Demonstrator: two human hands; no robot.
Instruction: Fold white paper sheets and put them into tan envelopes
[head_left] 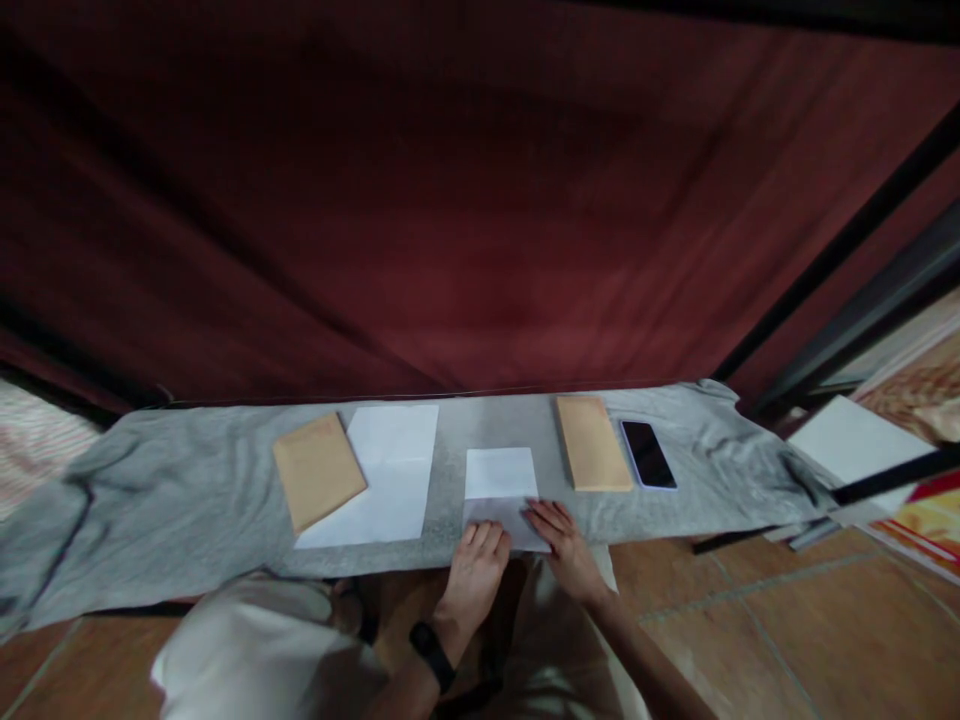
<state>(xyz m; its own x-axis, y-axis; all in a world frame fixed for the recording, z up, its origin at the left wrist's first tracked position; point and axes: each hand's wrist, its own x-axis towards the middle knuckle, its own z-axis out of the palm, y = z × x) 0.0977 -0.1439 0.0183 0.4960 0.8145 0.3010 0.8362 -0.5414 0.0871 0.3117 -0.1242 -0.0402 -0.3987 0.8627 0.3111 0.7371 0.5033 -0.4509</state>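
Note:
A white sheet of paper [501, 472] lies at the middle of the grey cloth, with a crease across it. Its near part is in shade and reaches the cloth's front edge. My left hand [474, 570], with a dark band on the wrist, has its fingers curled together on the near left part of the sheet. From the right, my right hand [568, 548] holds the sheet's near right edge, fingers over the top and thumb low. The undersides of both hands are hidden.
To the left, a brown padded envelope [318, 470] overlaps a larger white sheet [394, 480]. A tan flat box [594, 445] and a dark-screened phone [649, 455] lie to the right. Grey cloth [187, 490] covers the narrow surface, and a red curtain [465, 250] hangs behind.

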